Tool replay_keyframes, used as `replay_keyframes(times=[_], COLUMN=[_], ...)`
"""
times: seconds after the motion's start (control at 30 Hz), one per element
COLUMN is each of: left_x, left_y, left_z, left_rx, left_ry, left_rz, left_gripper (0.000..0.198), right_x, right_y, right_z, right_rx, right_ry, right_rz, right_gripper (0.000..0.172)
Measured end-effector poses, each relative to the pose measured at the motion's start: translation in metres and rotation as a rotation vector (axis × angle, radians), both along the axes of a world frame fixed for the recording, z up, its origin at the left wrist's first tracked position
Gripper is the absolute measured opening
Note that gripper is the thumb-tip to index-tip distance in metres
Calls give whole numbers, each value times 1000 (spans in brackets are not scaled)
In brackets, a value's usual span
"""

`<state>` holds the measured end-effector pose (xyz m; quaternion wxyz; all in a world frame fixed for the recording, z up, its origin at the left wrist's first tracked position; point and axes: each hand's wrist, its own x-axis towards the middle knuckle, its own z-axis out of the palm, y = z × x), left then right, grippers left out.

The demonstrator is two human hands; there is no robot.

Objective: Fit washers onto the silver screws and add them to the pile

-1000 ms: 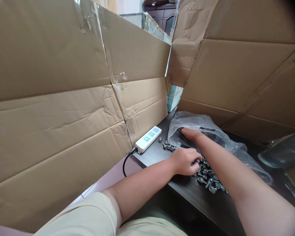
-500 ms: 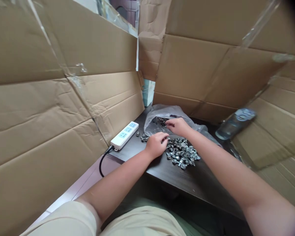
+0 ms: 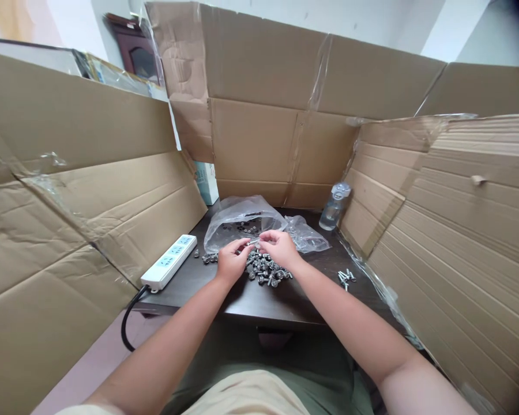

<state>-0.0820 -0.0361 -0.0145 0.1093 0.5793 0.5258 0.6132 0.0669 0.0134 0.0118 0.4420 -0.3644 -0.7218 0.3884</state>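
Above the near edge of an open clear plastic bag (image 3: 222, 216), my two hands meet fingertip to fingertip. A small silvery bolt (image 3: 254, 242) lies between them. My left hand (image 3: 233, 260) pinches it from the left, while my right hand (image 3: 280, 249) closes its thumb and fingers at the other end; whether a nut is there I cannot make out. Just below sits a heap of metal bolts (image 3: 268, 270), partly covered by my hands. Inside the bag are small dark and shiny pieces (image 3: 244, 226). A short row of bolts (image 3: 210, 259) lies left of my left hand.
A white power strip (image 3: 168, 262) with a black cable lies at the table's left edge. Several separate bolts (image 3: 346, 278) rest on the right. A clear water bottle (image 3: 335, 206) stands at the back right. Cardboard walls (image 3: 255, 144) enclose the dark table (image 3: 259, 302).
My right hand has come back from the bag opening to meet my left hand, and a bolt now shows between them. The view has turned to the right.
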Motion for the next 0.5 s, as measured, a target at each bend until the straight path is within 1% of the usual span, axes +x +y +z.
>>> replay_keyframes(times=[0.17, 0.33, 0.5], left_x=[-1, -4, -3], left_y=[-2, -3, -2], left_z=[1, -1, -2], left_rx=[-19, -73, -157], left_ry=[19, 23, -12], left_rz=[-26, -2, -4], left_gripper=[18, 16, 20], right_x=[-4, -8, -9], right_y=[-4, -12, -19], right_z=[-8, -11, -12], right_rx=[88, 258, 399], right_ry=[-18, -84, -201], right_rz=[-59, -131, -116], right_gripper=[12, 16, 28])
